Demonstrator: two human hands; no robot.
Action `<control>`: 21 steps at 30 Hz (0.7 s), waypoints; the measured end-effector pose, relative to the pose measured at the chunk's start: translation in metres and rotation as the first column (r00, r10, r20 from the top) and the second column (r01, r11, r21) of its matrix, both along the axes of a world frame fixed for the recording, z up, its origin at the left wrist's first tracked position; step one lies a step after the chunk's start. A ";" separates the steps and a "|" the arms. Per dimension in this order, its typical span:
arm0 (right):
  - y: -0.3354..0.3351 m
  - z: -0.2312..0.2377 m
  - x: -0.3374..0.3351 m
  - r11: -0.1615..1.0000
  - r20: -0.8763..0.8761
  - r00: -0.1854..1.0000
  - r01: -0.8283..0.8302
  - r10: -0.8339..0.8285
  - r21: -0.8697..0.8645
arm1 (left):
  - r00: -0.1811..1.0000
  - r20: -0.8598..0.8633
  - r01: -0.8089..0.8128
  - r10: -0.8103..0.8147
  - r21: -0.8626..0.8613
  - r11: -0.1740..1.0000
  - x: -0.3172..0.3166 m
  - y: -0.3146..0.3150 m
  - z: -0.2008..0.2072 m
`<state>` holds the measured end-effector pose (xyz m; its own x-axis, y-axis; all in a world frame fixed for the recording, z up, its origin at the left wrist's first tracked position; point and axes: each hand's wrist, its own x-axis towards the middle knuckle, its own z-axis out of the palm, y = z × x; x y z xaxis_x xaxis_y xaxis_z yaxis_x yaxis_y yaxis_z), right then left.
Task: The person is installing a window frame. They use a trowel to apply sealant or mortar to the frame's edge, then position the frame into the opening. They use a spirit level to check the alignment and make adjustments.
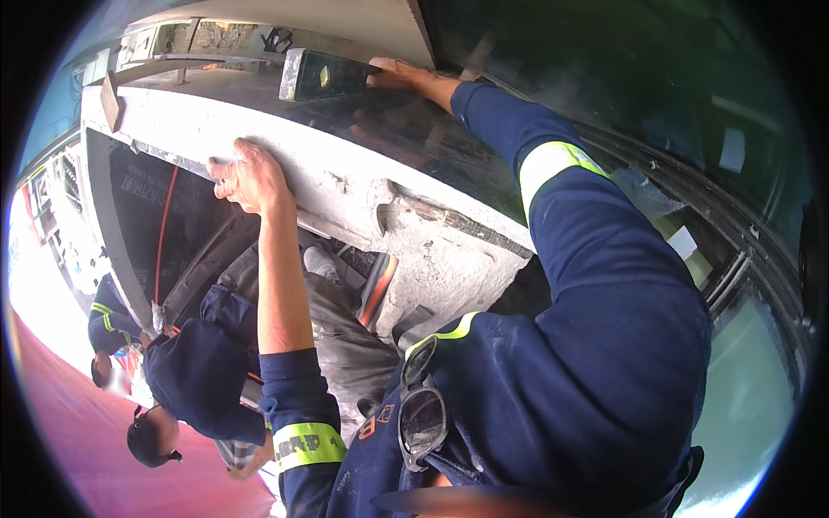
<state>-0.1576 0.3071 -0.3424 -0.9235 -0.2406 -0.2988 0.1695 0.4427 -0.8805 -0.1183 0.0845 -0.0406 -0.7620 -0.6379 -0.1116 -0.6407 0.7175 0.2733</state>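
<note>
While the right hand (399,75) reaches far ahead: its fingers are bent at the right end of a dark block (350,78), touching it; whether they are closed firmly around it I cannot tell.
Dark block: on the far part of a dark, glossy slab (432,148), its pale end facing left.
Left hand (253,180): nearer and farther left, loosely open, with bent, spread fingers against the near edge of a white ledge (186,116).
White ledge: along the near side of the slab, rough and chipped toward the right; a small wood piece (112,102) stands at its left end.
Below the ledge, left: a dark panel (129,186) and an orange cord (166,226).
Near left: a co-worker (203,363) in dark blue; another person (110,319) farther left.
Jacket front: sunglasses (424,421) hanging at the wearer's collar.
</note>
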 end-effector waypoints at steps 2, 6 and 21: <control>-0.004 0.001 0.004 0.998 0.072 0.996 0.062 -0.061 -0.016 | 1.000 -0.006 -0.005 0.005 -0.020 1.000 -0.002 -0.001 -0.001; -0.009 0.001 0.012 0.977 0.118 0.971 0.213 -0.209 -0.023 | 1.000 -0.013 -0.019 0.018 -0.035 0.999 -0.005 -0.004 -0.008; 0.002 -0.014 0.013 0.995 0.073 0.992 0.099 -0.099 0.011 | 0.999 -0.037 -0.021 0.018 -0.070 0.997 -0.005 -0.004 -0.010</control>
